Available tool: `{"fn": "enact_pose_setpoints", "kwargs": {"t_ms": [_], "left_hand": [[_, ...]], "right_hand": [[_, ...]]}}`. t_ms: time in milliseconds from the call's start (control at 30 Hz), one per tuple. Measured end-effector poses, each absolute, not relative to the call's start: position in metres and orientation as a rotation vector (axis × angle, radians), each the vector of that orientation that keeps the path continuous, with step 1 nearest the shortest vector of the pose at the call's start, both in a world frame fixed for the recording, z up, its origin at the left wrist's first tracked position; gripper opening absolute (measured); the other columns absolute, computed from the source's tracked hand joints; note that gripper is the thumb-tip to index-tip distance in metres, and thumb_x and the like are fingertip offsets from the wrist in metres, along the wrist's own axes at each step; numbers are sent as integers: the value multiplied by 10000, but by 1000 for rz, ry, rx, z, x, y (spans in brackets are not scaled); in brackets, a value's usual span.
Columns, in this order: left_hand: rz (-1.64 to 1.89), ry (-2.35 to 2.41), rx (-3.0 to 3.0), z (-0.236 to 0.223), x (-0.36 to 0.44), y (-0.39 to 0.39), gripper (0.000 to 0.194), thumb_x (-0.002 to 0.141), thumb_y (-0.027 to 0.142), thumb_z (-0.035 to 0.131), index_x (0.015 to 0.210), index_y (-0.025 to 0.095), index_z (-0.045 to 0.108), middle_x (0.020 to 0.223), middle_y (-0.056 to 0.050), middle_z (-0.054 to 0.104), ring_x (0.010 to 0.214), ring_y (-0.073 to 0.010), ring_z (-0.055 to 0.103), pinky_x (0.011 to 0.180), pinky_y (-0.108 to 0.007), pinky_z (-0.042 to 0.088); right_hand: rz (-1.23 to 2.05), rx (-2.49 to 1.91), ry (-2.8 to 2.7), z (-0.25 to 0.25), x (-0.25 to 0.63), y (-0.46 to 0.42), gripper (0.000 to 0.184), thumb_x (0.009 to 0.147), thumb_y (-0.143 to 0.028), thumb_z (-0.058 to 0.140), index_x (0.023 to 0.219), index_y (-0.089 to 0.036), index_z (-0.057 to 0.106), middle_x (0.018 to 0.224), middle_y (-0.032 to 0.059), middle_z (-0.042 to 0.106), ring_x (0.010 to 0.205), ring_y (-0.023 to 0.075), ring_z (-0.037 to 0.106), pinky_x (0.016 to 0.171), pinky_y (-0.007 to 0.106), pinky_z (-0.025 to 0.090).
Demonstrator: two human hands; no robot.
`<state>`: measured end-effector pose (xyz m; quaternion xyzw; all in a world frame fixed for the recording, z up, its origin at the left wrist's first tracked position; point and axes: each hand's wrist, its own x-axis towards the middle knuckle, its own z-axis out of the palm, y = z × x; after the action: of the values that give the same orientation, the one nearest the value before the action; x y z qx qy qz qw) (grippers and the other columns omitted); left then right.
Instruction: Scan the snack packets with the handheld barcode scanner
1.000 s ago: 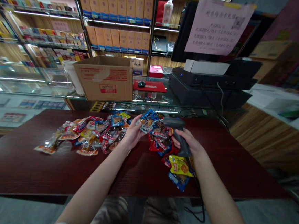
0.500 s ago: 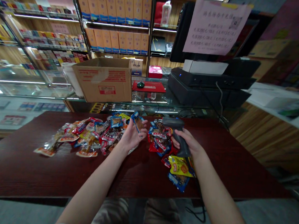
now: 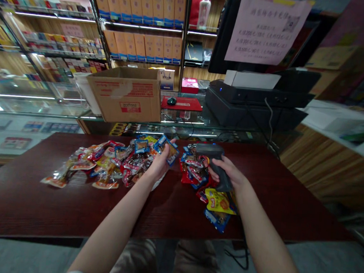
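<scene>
My left hand (image 3: pixel 161 162) is closed on a blue snack packet (image 3: pixel 171 151), its thumb lying across the front. My right hand (image 3: pixel 229 173) grips the handle of a dark barcode scanner (image 3: pixel 220 167), whose head points left toward the packet. Under the scanner lies a pile of snack packets (image 3: pixel 193 171), red and blue. A yellow packet (image 3: pixel 217 201) and another blue packet (image 3: pixel 217 219) lie nearer me. Left of my left hand spreads a larger heap of vacuum-packed snacks (image 3: pixel 110 162), some clear with orange ends.
Behind the dark red table (image 3: pixel 94 213) stands a glass counter with an open cardboard box (image 3: pixel 128 100), a mouse (image 3: pixel 171 101) on a red mat, and a monitor (image 3: pixel 219 42) bearing a paper sign. The scanner's cable (image 3: pixel 242 229) hangs over the front edge.
The packet in my left hand has been turned, so more of its face shows and the thumb now presses on it. My right hand and the scanner have barely moved.
</scene>
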<state>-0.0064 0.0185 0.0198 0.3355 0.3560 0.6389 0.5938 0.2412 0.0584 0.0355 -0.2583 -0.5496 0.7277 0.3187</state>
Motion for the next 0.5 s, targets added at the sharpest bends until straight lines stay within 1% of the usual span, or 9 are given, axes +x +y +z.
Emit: {"fn": "enact_pose_setpoints", "kwargs": {"t_ms": [100, 233, 367, 433, 500], "left_hand": [[1520, 836, 843, 15, -6, 20, 652, 763, 611, 648, 1304, 258, 554, 1050, -46, 678, 901, -176, 646, 795, -292, 525], [1564, 822, 913, 11, -5, 21, 707, 745, 596, 675, 1340, 251, 516, 1023, -49, 673, 880, -174, 645, 792, -299, 530], [1578, 828, 968, 10, -3, 22, 691, 746, 593, 676, 1322, 241, 528, 1046, -48, 670, 911, -173, 641, 838, -305, 518], [1568, 847, 961, 8, -3, 22, 657, 739, 595, 681, 1277, 237, 564, 1035, -49, 680, 916, -179, 644, 835, -303, 517], [1544, 897, 914, 6, -3, 22, 617, 732, 598, 686, 1218, 228, 601, 988, -54, 692, 883, -184, 650, 788, -298, 525]], "right_hand": [[1930, -661, -1502, 34, 240, 56, 266, 830, -398, 634, 906, -154, 559, 474, -46, 486, 369, 79, 383, 363, 197, 333], [1963, -648, -1536, 32, 238, 55, 291, 818, -392, 661, 956, -157, 559, 499, -47, 494, 380, 75, 382, 364, 196, 336], [1972, -625, -1524, 32, 234, 54, 327, 785, -374, 703, 1003, -180, 554, 691, 7, 595, 424, 68, 417, 362, 196, 350], [1978, -622, -1538, 31, 233, 54, 302, 793, -370, 700, 974, -179, 553, 705, 10, 591, 432, 66, 422, 365, 196, 359], [1983, -622, -1544, 31, 232, 54, 284, 802, -372, 694, 946, -176, 548, 673, -3, 568, 427, 65, 415, 363, 193, 358]]}}
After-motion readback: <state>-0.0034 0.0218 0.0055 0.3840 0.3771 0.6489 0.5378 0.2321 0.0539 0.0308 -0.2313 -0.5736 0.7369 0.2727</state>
